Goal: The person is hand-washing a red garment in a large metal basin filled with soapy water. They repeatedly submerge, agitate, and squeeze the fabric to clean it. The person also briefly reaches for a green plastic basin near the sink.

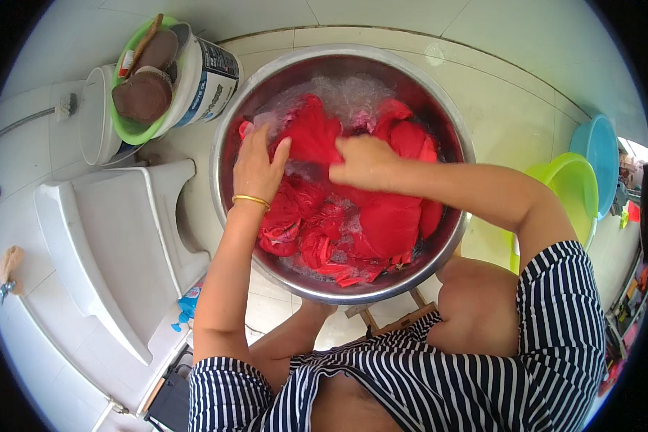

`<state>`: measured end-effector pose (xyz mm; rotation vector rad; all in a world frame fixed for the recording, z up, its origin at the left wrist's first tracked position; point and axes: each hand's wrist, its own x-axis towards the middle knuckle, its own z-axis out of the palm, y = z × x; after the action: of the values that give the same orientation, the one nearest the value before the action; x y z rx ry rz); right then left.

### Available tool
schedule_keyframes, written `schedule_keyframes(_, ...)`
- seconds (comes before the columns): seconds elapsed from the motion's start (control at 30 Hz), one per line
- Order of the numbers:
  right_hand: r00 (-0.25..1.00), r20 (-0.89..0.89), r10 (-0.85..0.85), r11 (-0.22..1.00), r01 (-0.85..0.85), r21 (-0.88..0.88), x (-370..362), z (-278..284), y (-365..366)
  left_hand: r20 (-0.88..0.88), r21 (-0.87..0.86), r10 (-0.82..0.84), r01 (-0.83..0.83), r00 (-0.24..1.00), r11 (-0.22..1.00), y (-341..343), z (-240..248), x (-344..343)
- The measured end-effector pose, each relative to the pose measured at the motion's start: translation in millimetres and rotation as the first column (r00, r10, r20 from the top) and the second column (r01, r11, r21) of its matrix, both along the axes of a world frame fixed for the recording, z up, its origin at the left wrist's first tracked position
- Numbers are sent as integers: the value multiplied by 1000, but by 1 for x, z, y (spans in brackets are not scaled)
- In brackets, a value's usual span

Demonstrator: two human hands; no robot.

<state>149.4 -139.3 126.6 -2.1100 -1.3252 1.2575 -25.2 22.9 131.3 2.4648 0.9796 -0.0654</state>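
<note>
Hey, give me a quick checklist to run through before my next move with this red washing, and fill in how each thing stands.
1. Right hand has hold of the red cloth: ok, it is closed on a piece.
2. Left hand grips cloth: cannot tell; it is over the metal basin's left side.
3. Red cloth inside the rim: ok, none seen hanging over.
4. Striped sleeves clear of the water: ok, both end outside the basin.
5. Wrists bare: not ok, a gold bracelet is on the left one.
6. Basin firmly supported: cannot tell, its underside is hidden.
</note>
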Motion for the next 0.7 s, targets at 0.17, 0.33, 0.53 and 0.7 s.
schedule_keyframes(0.17, 869, 39, 493, 839, -487, 242, -14, 60, -46, 206, -275, -269, 320, 941, 907, 0, -42, 31)
schedule_keyframes(0.33, 792, 198, 577, 745, -610, 269, 28, 66, -77, -150, -363, -553, 475, 820, 802, -24, -69, 1)
schedule_keyframes(0.53, 797, 468, 383, 874, -477, 97, 33, -25, -80, 139, -572, -198, 241, 970, 784, -62, -45, -32)
schedule_keyframes(0.7, 852, 372, 368, 925, -375, -56, 32, -78, -26, -176, -228, -57, 16, 983, 973, -69, -93, 1)
